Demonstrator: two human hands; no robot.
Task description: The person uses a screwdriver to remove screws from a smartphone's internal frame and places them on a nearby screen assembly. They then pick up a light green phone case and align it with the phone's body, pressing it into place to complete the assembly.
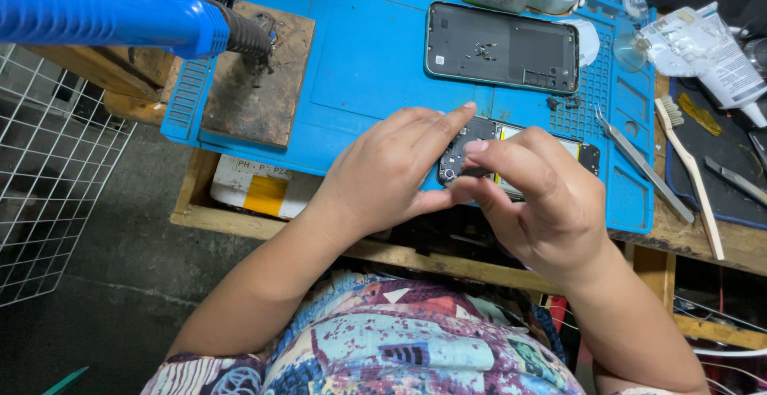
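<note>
- Left hand [383,173] grips the phone [479,149] at its left end, forefinger stretched across the top edge.
- Right hand [534,195] curls over the phone's middle, fingertip pressing.
- Phone lies on blue mat [367,59]; back cover [502,47] at 12 o'clock, tweezers [639,159] at 3.

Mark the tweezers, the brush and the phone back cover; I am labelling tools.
tweezers [639,158], head view, mid-shaft.
brush [693,173], head view, pale handle.
phone back cover [501,47], head view, dark inner face.
</note>
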